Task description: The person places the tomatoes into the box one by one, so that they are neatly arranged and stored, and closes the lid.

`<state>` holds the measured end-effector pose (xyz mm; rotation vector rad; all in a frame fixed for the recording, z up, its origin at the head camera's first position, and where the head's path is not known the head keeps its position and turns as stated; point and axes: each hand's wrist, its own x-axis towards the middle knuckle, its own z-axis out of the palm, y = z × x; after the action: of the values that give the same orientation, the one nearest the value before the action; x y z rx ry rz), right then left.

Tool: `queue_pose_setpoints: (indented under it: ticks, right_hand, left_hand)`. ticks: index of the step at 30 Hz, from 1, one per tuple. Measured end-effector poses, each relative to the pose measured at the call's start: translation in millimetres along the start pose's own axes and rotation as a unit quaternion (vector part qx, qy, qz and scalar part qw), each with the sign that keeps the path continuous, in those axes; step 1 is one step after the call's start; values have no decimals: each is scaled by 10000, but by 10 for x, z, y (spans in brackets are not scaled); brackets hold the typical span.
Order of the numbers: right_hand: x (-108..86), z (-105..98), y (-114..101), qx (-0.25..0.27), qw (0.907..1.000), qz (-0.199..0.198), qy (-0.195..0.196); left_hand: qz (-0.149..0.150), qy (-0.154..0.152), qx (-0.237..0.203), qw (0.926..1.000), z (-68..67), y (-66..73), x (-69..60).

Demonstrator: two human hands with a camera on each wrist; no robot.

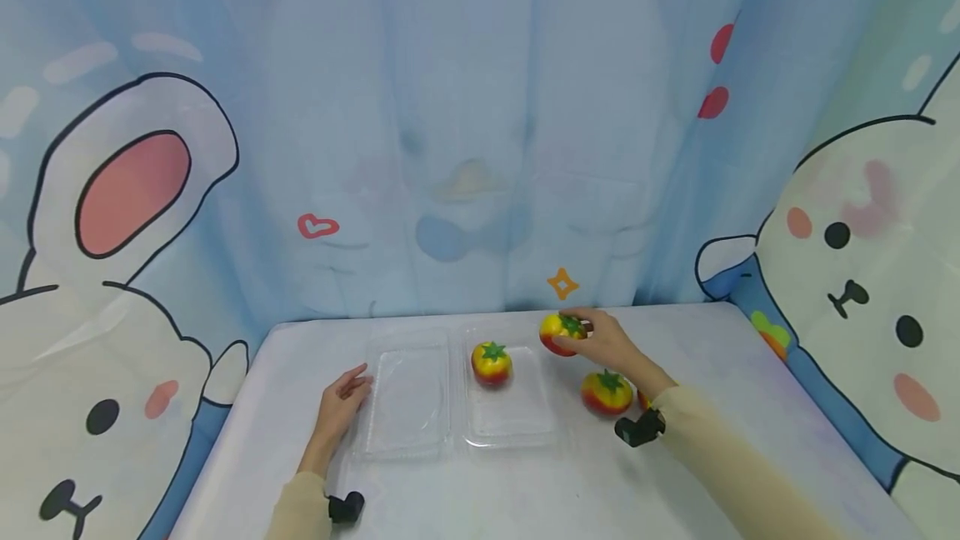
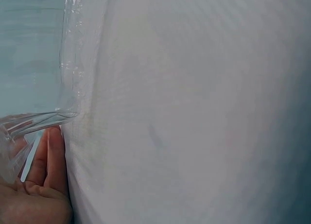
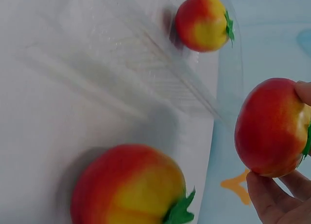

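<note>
My right hand (image 1: 604, 342) grips a red-and-yellow toy tomato (image 1: 557, 334) with a green leafy top, held up beside the far right corner of a clear plastic box. Fingers and thumb lie on opposite sides of that tomato (image 3: 272, 129) in the right wrist view. Another tomato (image 1: 491, 367) sits inside the box's right half (image 1: 517, 423). At the left, my left hand (image 1: 339, 411) rests by the outer edge of the box's left half (image 1: 408, 394), fingers fairly straight. Its fingers (image 2: 56, 156) show against the clear plastic rim (image 2: 43, 121) in the left wrist view.
A third tomato (image 1: 606, 392) lies on the white table (image 1: 600, 490) below my right forearm, and another is partly hidden behind that wrist. A blue cartoon curtain (image 1: 465, 107) hangs behind the table's far edge.
</note>
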<state>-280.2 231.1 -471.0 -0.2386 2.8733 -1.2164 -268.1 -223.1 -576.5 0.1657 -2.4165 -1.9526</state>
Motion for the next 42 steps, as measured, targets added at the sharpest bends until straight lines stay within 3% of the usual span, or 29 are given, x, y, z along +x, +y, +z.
queue_pose_setpoints:
  ticks: [10,32,42]
  right_hand:
    - [78,209,-90,-57,9984,-559,-51]
    - [114,452,-156,-226,9974,-684,-22]
    - [125,532,-135,-312,9985,-456,-14]
  left_hand:
    - [70,11,-28,10000,2,-18,-1]
    - [82,52,66,9999,7,-47,15]
    - [110,60,7,9999,6,-31,14]
